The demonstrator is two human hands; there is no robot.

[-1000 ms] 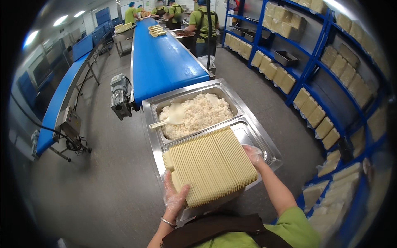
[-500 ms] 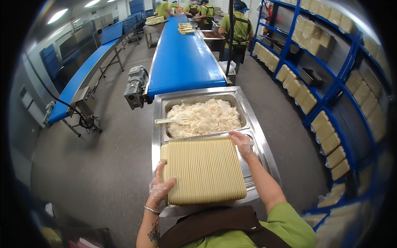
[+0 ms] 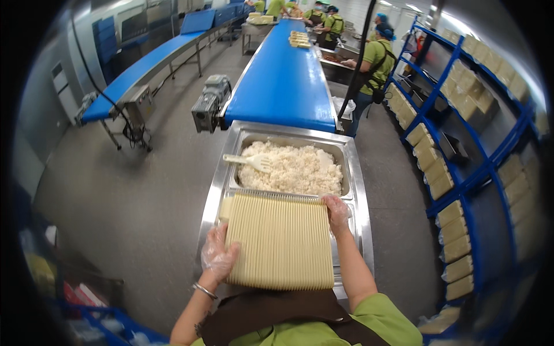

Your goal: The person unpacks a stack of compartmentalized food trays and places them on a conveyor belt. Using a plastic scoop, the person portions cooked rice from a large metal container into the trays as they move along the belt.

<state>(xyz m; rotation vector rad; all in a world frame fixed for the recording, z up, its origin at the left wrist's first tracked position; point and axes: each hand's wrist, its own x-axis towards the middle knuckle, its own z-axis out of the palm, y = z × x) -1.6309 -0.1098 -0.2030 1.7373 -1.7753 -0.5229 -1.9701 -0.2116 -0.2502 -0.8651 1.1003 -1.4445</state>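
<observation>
A thick stack of nested pale-yellow containers (image 3: 280, 242) rests across the front half of the steel well unit (image 3: 360, 230), covering most of it. My left hand (image 3: 220, 254), in a clear plastic glove, grips the stack's left side. At the far right corner my gloved right hand (image 3: 337, 214) holds it, fingers curled on the edge. Just beyond lies a steel pan of white rice (image 3: 294, 167), with a white pronged paddle (image 3: 254, 162) lying on the rice at the left.
A blue conveyor (image 3: 277, 75) runs away beyond the pan, a motor (image 3: 208, 109) on its left, small trays (image 3: 299, 39) far along it. Co-workers, one nearer (image 3: 372, 69), stand along its right. Another conveyor (image 3: 121, 83) is at left; blue shelving (image 3: 493, 161) with packs is at right.
The stack has straightened square to the steel unit, and my right hand has moved up to its far corner. The view has shifted, showing more of the nearer co-worker.
</observation>
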